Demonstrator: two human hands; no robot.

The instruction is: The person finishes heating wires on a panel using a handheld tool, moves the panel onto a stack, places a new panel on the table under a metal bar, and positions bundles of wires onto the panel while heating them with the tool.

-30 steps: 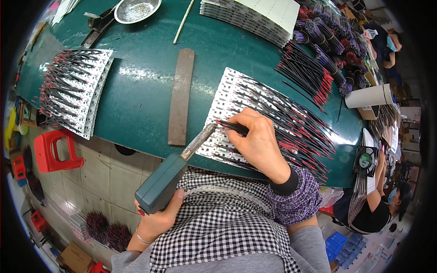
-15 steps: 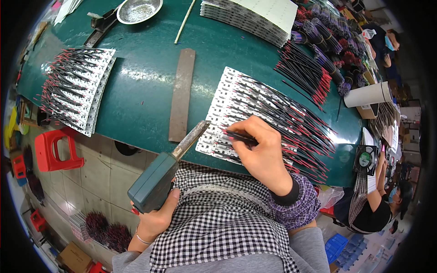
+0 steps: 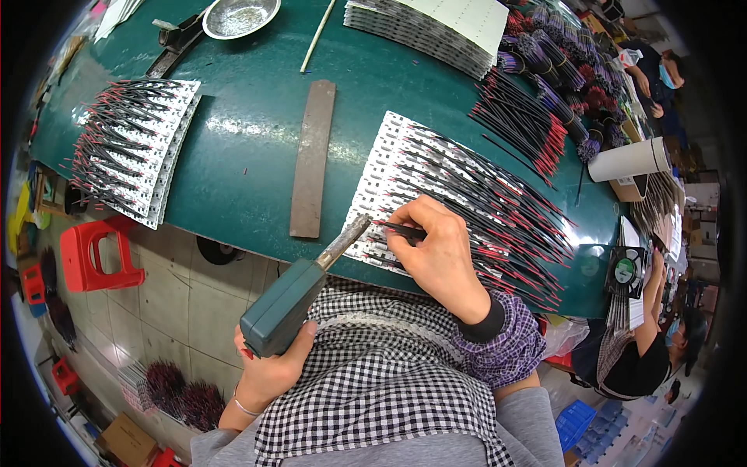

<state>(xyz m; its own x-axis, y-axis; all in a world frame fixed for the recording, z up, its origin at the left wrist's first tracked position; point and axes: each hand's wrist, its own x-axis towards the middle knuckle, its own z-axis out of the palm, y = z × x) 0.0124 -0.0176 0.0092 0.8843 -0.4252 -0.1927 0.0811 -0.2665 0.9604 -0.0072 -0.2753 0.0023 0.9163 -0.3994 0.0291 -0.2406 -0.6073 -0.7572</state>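
My left hand [image 3: 276, 370] is wrapped round the grip of a dark green soldering gun [image 3: 286, 303]. The gun's metal tip points up and right over a white circuit board panel [image 3: 381, 159] and comes close to the end of a black wire [image 3: 403, 229]. That wire, red at its tip, is pinched between the thumb and fingers of my right hand [image 3: 440, 253]. Rows of black wires [image 3: 482, 202] with red ends lie across the panel and spread to the right. My palm hides part of the held wire and some of the board beneath.
Left on the green table [image 3: 233, 171] lies another wired panel [image 3: 167, 140]. A flat brown bar [image 3: 313, 159] sits mid-table, a metal bowl [image 3: 240, 17] behind. Stacked panels [image 3: 424, 35], loose wires [image 3: 525, 124] and wire bundles [image 3: 560, 70] occupy the far right. Co-workers [image 3: 642, 358] are at the right.
The soldering gun has moved right and slightly down, bringing its tip nearer the held wire. My right hand has shifted a little left with the wire still pinched.
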